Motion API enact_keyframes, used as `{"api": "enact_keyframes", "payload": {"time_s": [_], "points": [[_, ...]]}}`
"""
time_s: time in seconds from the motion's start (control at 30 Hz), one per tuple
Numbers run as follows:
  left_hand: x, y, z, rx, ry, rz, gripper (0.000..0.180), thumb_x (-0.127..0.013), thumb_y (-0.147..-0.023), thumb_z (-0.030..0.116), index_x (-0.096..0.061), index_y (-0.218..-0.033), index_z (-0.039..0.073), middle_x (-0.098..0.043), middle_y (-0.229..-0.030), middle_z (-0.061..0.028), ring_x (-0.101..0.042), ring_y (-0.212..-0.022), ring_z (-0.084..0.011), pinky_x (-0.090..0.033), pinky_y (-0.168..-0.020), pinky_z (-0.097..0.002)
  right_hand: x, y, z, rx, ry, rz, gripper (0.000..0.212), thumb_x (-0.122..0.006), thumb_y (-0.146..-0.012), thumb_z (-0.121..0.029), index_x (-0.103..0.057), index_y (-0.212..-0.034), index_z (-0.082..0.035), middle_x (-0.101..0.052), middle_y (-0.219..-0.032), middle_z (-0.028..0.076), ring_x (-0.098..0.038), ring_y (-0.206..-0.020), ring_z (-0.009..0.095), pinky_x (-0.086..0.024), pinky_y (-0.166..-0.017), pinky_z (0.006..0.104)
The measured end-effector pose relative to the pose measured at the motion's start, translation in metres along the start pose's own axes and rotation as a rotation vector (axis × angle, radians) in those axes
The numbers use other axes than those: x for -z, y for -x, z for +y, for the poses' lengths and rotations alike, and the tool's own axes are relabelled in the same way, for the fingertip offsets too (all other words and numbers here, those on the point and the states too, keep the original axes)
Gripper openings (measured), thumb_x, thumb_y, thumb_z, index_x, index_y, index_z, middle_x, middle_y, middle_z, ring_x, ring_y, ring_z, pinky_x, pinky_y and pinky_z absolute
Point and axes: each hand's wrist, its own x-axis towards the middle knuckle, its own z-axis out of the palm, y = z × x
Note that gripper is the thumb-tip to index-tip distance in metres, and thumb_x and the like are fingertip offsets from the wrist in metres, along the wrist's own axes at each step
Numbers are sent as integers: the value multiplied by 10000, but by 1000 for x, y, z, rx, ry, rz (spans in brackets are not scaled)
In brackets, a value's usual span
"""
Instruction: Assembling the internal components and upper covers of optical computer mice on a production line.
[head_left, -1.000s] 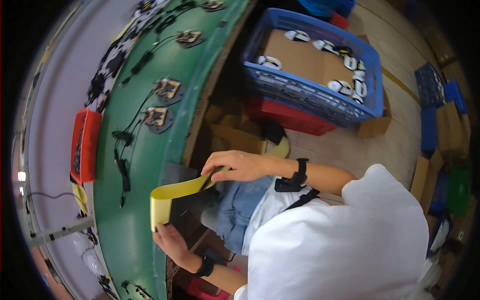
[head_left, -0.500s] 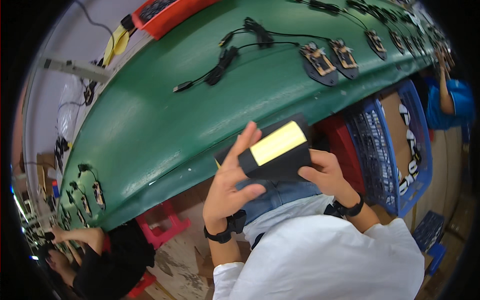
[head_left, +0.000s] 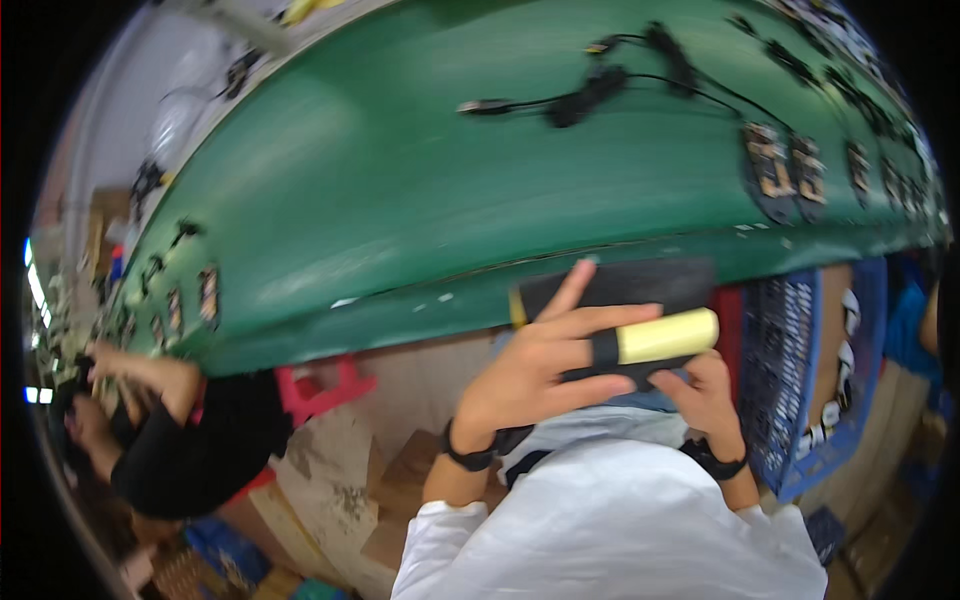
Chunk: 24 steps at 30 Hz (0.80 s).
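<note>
In front of my body, beyond the table's near edge, I hold a flat black piece (head_left: 690, 283) with a pale yellow strip (head_left: 668, 336) on it. Its exact kind is not clear; it looks like a folded sheet or wallet. My left hand (head_left: 545, 365) lies across its left end, one finger raised and the others stretched along the strip, the thumb below. A short black band shows between those fingers and thumb. My right hand (head_left: 705, 393) grips the lower right edge, thumb in front, other fingers partly hidden.
A green-topped table (head_left: 380, 190) curves across the view. Cables (head_left: 590, 95) join small circuit assemblies (head_left: 768, 170) on it. A blue crate (head_left: 785, 370) stands right; a pink stool (head_left: 325, 388) and a person in black (head_left: 215, 440) are left. Another person's blue sleeve (head_left: 908, 325) shows far right.
My view has swung, so the table's things sit farther right. The black piece has turned more level, and my left hand's fingers now reach over and along the yellow strip.
</note>
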Motion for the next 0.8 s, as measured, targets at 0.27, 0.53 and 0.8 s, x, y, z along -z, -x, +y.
{"api": "enact_keyframes", "payload": {"time_s": [0.27,0.53,0.8], "points": [[-17,4,-2,-26,22,83,276,-799,-859,211,-789,-1060,22,-641,-1434,-108,-609,-1298,-280,-80,-1286,-594,3,-17,-10,130,27,94,244,-778,-823,22,-761,-1067,20,-769,-1036,119,-738,-943,253,-554,-848,339],[-15,12,-10,-28,10,84,187,-787,-854,94,-675,-750,-15,-716,-1296,-132,-646,-1235,-275,-150,-1281,-593,21,-3,12,131,124,17,226,-755,-926,-138,-732,-1090,16,-741,-1103,138,-705,-952,285,-528,-901,370],[-13,6,-6,-62,-164,199,201,-791,-804,22,-615,-714,-17,-756,-1205,-117,-712,-1093,-260,-238,-1263,-596,30,-77,-116,432,398,248,144,-655,-961,-98,-748,-1038,-19,-704,-1060,137,-662,-1028,285,-511,-876,388]]}}
